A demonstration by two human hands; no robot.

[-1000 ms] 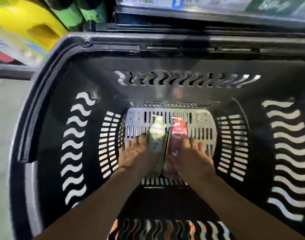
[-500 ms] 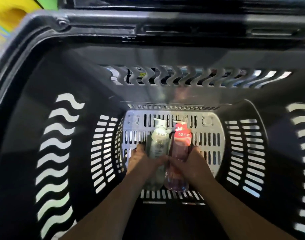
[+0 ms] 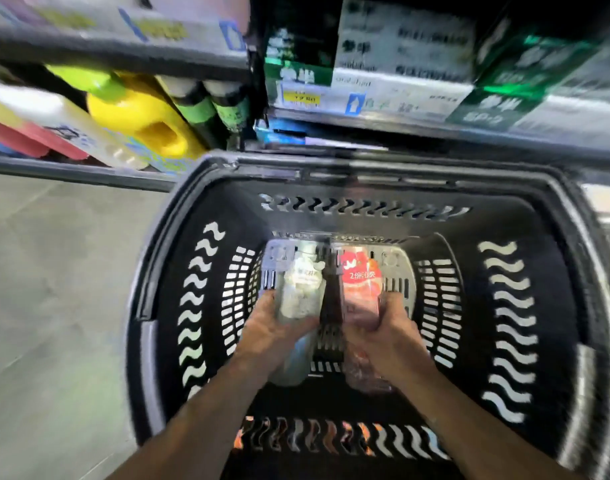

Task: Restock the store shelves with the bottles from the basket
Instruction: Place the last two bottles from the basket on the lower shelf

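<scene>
A black plastic basket [image 3: 165, 278] fills the lower middle of the view. Inside it, my left hand [image 3: 272, 332] grips a clear bottle with a white cap and pale label [image 3: 302, 289]. My right hand [image 3: 383, 336] grips a pink bottle with a red label [image 3: 360, 289]. Both bottles are raised above the slotted basket floor [image 3: 328, 341], caps pointing away from me, a gap between them. Their lower ends are blurred beneath my hands.
Store shelves stand just beyond the basket. A yellow jug [image 3: 141, 112] and green-and-black bottles [image 3: 206, 105] sit on the left shelf. Green and white boxes [image 3: 400, 60] fill the right shelves. Grey floor [image 3: 54, 306] lies to the left.
Both hands closed round the bottles, then lifted them off the basket floor and apart. The view has tilted up, showing the shelves.
</scene>
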